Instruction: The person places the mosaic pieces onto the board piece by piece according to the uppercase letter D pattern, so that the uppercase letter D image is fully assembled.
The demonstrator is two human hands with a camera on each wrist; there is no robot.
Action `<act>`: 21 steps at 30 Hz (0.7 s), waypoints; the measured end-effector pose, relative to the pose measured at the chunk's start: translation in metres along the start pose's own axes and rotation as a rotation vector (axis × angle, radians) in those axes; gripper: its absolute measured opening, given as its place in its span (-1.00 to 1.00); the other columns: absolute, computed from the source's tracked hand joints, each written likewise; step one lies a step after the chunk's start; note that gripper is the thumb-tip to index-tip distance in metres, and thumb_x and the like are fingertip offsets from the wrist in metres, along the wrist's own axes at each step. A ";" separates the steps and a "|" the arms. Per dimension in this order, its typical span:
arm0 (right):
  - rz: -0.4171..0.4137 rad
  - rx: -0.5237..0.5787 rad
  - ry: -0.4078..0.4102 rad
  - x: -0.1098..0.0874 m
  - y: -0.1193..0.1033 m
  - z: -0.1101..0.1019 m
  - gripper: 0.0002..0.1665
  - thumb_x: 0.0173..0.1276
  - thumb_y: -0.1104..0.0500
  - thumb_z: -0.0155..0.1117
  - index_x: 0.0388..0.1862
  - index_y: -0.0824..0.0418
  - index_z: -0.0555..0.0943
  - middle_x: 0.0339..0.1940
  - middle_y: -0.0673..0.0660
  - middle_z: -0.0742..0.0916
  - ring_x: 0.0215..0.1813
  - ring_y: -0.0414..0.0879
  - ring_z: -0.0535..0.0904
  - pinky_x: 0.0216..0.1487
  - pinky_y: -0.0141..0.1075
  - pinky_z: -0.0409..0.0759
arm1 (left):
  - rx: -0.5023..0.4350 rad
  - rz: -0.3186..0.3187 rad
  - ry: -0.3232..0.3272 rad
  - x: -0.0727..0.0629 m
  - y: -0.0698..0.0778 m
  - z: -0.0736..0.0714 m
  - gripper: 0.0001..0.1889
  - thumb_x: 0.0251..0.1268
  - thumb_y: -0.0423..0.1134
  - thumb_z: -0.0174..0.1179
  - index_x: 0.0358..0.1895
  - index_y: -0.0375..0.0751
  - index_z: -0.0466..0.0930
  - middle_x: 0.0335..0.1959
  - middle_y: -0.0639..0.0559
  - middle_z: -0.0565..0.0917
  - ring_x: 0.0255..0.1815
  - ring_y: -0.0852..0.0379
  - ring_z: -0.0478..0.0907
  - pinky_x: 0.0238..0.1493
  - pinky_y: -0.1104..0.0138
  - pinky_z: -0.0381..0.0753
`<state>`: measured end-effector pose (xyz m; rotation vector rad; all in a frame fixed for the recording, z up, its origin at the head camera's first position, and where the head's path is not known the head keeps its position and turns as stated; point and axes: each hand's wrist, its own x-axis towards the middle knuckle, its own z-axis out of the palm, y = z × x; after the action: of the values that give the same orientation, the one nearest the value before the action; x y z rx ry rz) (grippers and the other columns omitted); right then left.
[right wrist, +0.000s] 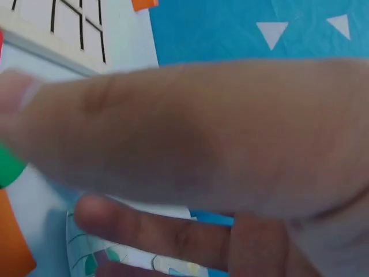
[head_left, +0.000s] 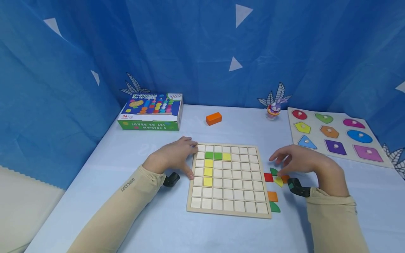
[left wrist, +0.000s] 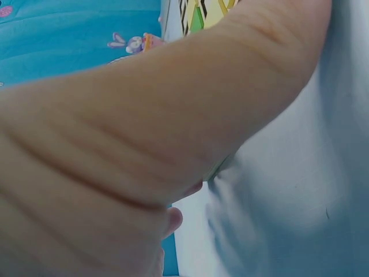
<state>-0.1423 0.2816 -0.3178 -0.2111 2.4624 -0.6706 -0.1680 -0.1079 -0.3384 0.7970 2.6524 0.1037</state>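
A wooden grid board (head_left: 229, 214) lies flat on the table, with two green squares (head_left: 213, 155) and several yellow squares (head_left: 208, 172) in its cells. My left hand (head_left: 172, 154) rests at the board's left edge, thumb and fingertips spread along the frame. Right of the board, my right hand (head_left: 299, 160) hovers over loose pieces, thumb tip right by a green quarter-round piece (head_left: 273, 171) and the other fingers apart from it. Around it lie a red square (head_left: 268, 177), a yellow piece (head_left: 278, 181) and an orange piece (head_left: 285, 179), partly covered by the hand.
An orange square (head_left: 272, 196) and another green quarter-round (head_left: 274, 207) lie by the board's lower right. Behind stand a bead-set box (head_left: 148, 112), an orange block (head_left: 213, 118) and a small bunny figure (head_left: 274, 109). A shape puzzle board (head_left: 340, 135) lies at back right.
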 end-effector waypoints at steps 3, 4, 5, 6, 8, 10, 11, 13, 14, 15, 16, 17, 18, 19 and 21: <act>0.040 0.023 -0.031 0.002 0.005 0.000 -0.40 0.02 0.13 0.68 0.09 0.16 0.70 -0.11 0.11 0.67 0.03 0.10 0.53 -0.09 -0.07 0.68 | 0.001 0.000 0.000 0.000 0.000 0.000 0.06 -0.24 0.24 0.60 0.44 -0.13 0.45 0.54 -0.01 0.29 0.61 -0.09 -0.07 0.53 0.02 0.11; 0.053 0.031 -0.043 0.002 0.006 0.001 -0.41 0.01 0.14 0.69 0.07 0.16 0.71 -0.12 0.10 0.67 0.02 0.09 0.53 -0.07 -0.06 0.67 | 0.001 0.000 0.000 0.000 0.000 -0.001 0.06 -0.24 0.24 0.60 0.44 -0.12 0.45 0.54 -0.01 0.29 0.61 -0.09 -0.07 0.53 0.02 0.11; 0.059 0.044 -0.056 0.003 0.007 0.001 -0.41 -0.01 0.14 0.69 0.06 0.17 0.71 -0.13 0.11 0.67 0.02 0.09 0.53 -0.07 -0.05 0.67 | 0.003 0.000 0.000 0.000 0.000 -0.001 0.06 -0.24 0.24 0.60 0.44 -0.12 0.45 0.54 -0.01 0.28 0.61 -0.09 -0.07 0.53 0.02 0.11; 0.068 0.052 -0.064 0.003 0.007 0.001 -0.41 -0.02 0.15 0.70 0.04 0.17 0.71 -0.15 0.11 0.66 0.01 0.08 0.53 -0.07 -0.05 0.67 | 0.003 0.000 -0.001 0.000 0.000 -0.001 0.06 -0.24 0.24 0.60 0.44 -0.12 0.45 0.54 -0.01 0.28 0.61 -0.09 -0.07 0.53 0.02 0.11; 0.070 0.058 -0.071 0.003 0.007 0.002 -0.42 -0.03 0.16 0.70 0.02 0.17 0.72 -0.18 0.11 0.65 -0.02 0.06 0.52 -0.08 -0.08 0.66 | 0.005 0.001 -0.001 0.000 0.000 -0.001 0.06 -0.24 0.25 0.60 0.44 -0.12 0.45 0.54 0.00 0.28 0.61 -0.09 -0.07 0.53 0.02 0.11; 0.067 0.058 -0.070 0.004 0.007 0.003 -0.43 -0.03 0.17 0.71 0.01 0.18 0.72 -0.22 0.11 0.65 -0.06 0.04 0.52 -0.10 -0.11 0.65 | 0.005 0.002 0.000 0.001 0.000 -0.001 0.06 -0.24 0.25 0.60 0.44 -0.12 0.45 0.54 0.00 0.28 0.61 -0.09 -0.07 0.53 0.02 0.11; 0.067 0.056 -0.069 0.004 0.007 0.003 -0.44 -0.03 0.17 0.71 0.00 0.19 0.72 -0.23 0.11 0.64 -0.07 0.04 0.51 -0.12 -0.13 0.64 | 0.004 0.002 0.002 0.001 0.000 -0.001 0.06 -0.25 0.25 0.60 0.44 -0.12 0.45 0.54 0.00 0.29 0.61 -0.09 -0.06 0.53 0.02 0.11; 0.065 0.048 -0.066 0.004 0.007 0.004 -0.44 -0.03 0.17 0.71 -0.01 0.18 0.72 -0.25 0.11 0.63 -0.10 0.03 0.50 -0.14 -0.15 0.62 | 0.001 0.001 0.004 0.001 0.000 0.000 0.07 -0.26 0.25 0.61 0.44 -0.12 0.45 0.54 0.00 0.29 0.61 -0.09 -0.06 0.53 0.02 0.12; 0.066 0.045 -0.065 0.004 0.007 0.005 -0.45 -0.03 0.18 0.71 -0.01 0.18 0.71 -0.26 0.11 0.63 -0.11 0.03 0.50 -0.14 -0.16 0.61 | -0.001 0.001 0.005 0.002 0.000 0.000 0.07 -0.26 0.24 0.61 0.44 -0.12 0.45 0.54 0.00 0.29 0.61 -0.09 -0.06 0.53 0.02 0.12; 0.065 0.042 -0.065 0.005 0.007 0.005 -0.45 -0.03 0.18 0.71 -0.02 0.19 0.71 -0.27 0.11 0.63 -0.12 0.03 0.50 -0.15 -0.16 0.60 | -0.002 0.000 0.005 0.002 0.000 0.000 0.07 -0.26 0.24 0.61 0.44 -0.11 0.45 0.54 0.00 0.29 0.61 -0.09 -0.06 0.53 0.02 0.11; 0.066 0.038 -0.064 0.006 0.007 0.006 -0.46 -0.03 0.19 0.70 -0.02 0.19 0.71 -0.27 0.11 0.62 -0.13 0.03 0.49 -0.15 -0.16 0.59 | -0.003 0.000 0.006 0.002 0.000 0.000 0.07 -0.27 0.24 0.61 0.44 -0.11 0.45 0.54 0.00 0.29 0.61 -0.09 -0.06 0.53 0.03 0.11; 0.065 0.030 -0.065 0.006 0.006 0.006 -0.46 -0.03 0.19 0.70 -0.03 0.19 0.70 -0.28 0.11 0.62 -0.13 0.02 0.49 -0.15 -0.17 0.59 | -0.003 0.000 0.005 0.002 0.000 0.000 0.07 -0.27 0.24 0.61 0.44 -0.11 0.45 0.54 0.00 0.29 0.61 -0.09 -0.07 0.53 0.03 0.11; 0.065 0.027 -0.066 0.007 0.006 0.006 -0.47 -0.02 0.20 0.70 -0.03 0.19 0.70 -0.28 0.11 0.62 -0.14 0.02 0.49 -0.15 -0.17 0.58 | -0.002 0.001 0.005 0.002 0.000 0.000 0.07 -0.27 0.25 0.61 0.45 -0.11 0.45 0.54 0.00 0.28 0.62 -0.09 -0.07 0.53 0.03 0.11; 0.065 0.022 -0.066 0.008 0.006 0.007 -0.47 -0.02 0.20 0.70 -0.03 0.19 0.69 -0.29 0.11 0.62 -0.14 0.02 0.49 -0.15 -0.17 0.58 | -0.001 0.001 0.006 0.002 -0.001 0.000 0.07 -0.27 0.25 0.61 0.45 -0.11 0.45 0.54 0.00 0.28 0.62 -0.09 -0.07 0.53 0.03 0.10; 0.056 0.014 -0.069 0.009 0.005 0.008 -0.49 0.00 0.21 0.68 -0.05 0.20 0.68 -0.30 0.11 0.61 -0.15 0.02 0.48 -0.17 -0.17 0.57 | 0.002 0.002 0.006 0.002 -0.001 0.000 0.08 -0.27 0.25 0.61 0.45 -0.10 0.44 0.54 0.00 0.28 0.62 -0.09 -0.07 0.53 0.03 0.10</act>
<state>-0.1453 0.2798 -0.3306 -0.1563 2.3880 -0.6452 -0.1702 -0.1075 -0.3398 0.8005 2.6576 0.1040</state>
